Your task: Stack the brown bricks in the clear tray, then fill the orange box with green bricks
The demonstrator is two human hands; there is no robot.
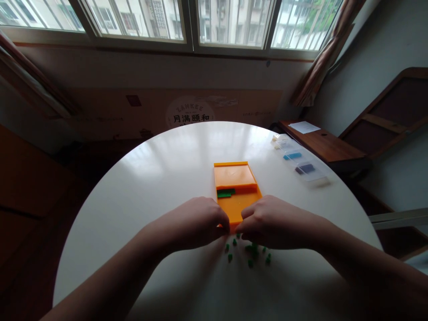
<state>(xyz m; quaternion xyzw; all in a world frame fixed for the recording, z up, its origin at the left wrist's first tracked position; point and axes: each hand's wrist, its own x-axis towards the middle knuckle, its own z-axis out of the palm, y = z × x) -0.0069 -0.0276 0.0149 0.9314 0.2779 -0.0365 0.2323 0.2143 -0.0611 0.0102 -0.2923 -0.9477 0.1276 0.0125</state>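
An orange tray lies on the round white table, with a strip of joined green bricks across its middle. My left hand and my right hand meet at the tray's near edge, fingers curled and pinched together. What they pinch is hidden between the fingertips. Several small loose green bricks lie scattered on the table just below my hands.
Clear plastic bags with blue and dark pieces lie at the table's right rim. A wooden desk with a sheet of paper stands beyond it. Windows and a curtain fill the back wall.
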